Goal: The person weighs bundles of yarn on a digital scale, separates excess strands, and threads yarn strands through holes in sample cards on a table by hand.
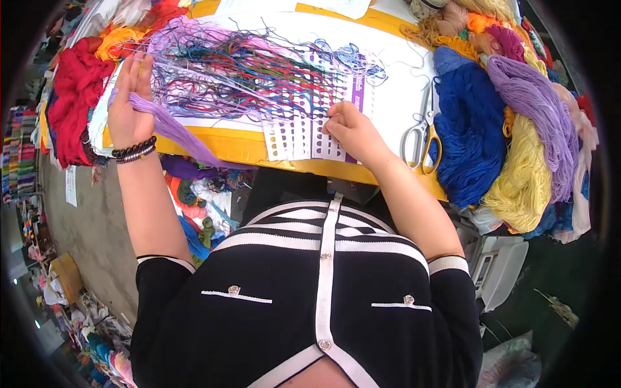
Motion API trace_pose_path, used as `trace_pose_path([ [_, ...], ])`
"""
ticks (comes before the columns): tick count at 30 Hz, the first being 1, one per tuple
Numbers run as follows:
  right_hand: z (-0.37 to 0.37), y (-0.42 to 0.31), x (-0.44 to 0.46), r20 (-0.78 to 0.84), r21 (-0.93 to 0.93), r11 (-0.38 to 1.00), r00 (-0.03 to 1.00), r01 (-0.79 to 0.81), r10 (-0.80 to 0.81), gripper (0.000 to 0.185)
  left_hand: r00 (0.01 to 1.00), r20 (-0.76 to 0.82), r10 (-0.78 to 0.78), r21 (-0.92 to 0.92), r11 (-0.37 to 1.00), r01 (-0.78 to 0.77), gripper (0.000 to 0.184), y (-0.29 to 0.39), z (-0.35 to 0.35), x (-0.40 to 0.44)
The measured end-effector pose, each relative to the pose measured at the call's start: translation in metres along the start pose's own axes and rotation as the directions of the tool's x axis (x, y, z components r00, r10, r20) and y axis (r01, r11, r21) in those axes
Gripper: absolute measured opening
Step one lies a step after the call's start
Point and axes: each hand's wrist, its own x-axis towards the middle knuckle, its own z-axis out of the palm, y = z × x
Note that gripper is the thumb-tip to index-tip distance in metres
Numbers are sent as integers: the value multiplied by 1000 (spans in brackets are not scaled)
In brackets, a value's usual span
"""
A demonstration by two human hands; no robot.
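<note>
My left hand [131, 107], with dark beaded bracelets at the wrist, is at the table's left side, wrapped round a hank of light purple thread [178, 134] that hangs over the front edge. My right hand [349, 128] is closed in a pinch at the front of the white punched cards [289, 139]; what lies between its fingertips is too small to make out. Many coloured threads [239, 77] run leftward from the cards' holes. Scissors [425, 132] with white and yellow handles lie right of my right hand.
Red yarn [77, 97] is heaped at the left. Blue yarn [467, 129], lilac yarn [533, 116] and yellow yarn [527, 174] are piled at the right end. The table's yellow front edge [246, 147] runs before my body. A white plastic container [501, 271] stands below right.
</note>
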Motion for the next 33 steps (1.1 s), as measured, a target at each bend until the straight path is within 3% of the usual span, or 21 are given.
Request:
trace_pose_path([
  [2,3,-5,-3,-33,-32,999,999,-17,16,18,958,-110,-265,-6,964,266,42,-19,-51,18],
  [3,5,-8,-5,-71,-60,997,997,-42,37,16,902,-248,-353,55,925,377,43,-27,-8,-12],
  [4,9,-15,-9,-76,-59,998,997,-36,32,16,881,-183,-437,68,888,455,37,-39,10,-36],
  [5,15,-29,-18,-114,-20,989,982,146,-147,14,835,124,-537,133,843,522,38,-49,20,-59],
  [6,21,-43,-28,-154,13,948,937,319,-313,11,725,382,-573,175,815,552,40,-61,28,-80],
  [7,25,-58,-35,-137,13,929,921,370,-365,12,670,381,-637,296,770,565,38,-58,53,-103],
  [8,30,-67,-39,-136,14,930,923,366,-361,12,564,385,-731,231,668,708,41,-56,67,-115],
  [10,37,-81,-45,-46,32,870,870,492,-490,12,658,400,-637,99,744,660,45,-63,89,-135],
  [11,45,-86,-50,42,391,901,975,185,-219,14,658,405,-635,99,746,658,45,-65,94,-138],
  [12,45,-85,-49,40,389,902,975,188,-221,14,665,407,-626,119,758,641,47,-67,97,-140],
  [14,47,-80,-47,159,504,864,981,13,-107,17,674,406,-617,138,771,622,50,-70,95,-141],
  [16,47,-79,-47,155,500,866,983,8,-99,17,609,476,-635,234,758,608,53,-74,89,-142],
  [23,44,-70,-49,183,496,867,982,-53,-44,13,598,452,-662,358,749,558,57,-75,91,-144],
  [24,45,-69,-49,184,496,867,982,-53,-45,13,578,447,-683,321,725,609,56,-71,93,-143],
  [27,46,-62,-47,113,547,836,986,40,-121,13,560,459,-690,244,703,668,56,-72,86,-143],
  [29,51,-52,-42,-33,417,881,972,225,-233,17,561,471,-681,205,703,681,56,-74,86,-146],
  [31,45,-71,-50,37,364,922,987,130,-154,16,605,357,-712,326,702,633,57,-74,97,-150],
  [32,43,-78,-53,100,304,952,993,35,-69,15,604,358,-712,327,701,634,57,-73,98,-150],
  [33,42,-77,-53,99,305,952,993,35,-68,15,613,351,-708,451,702,552,57,-73,98,-150],
])
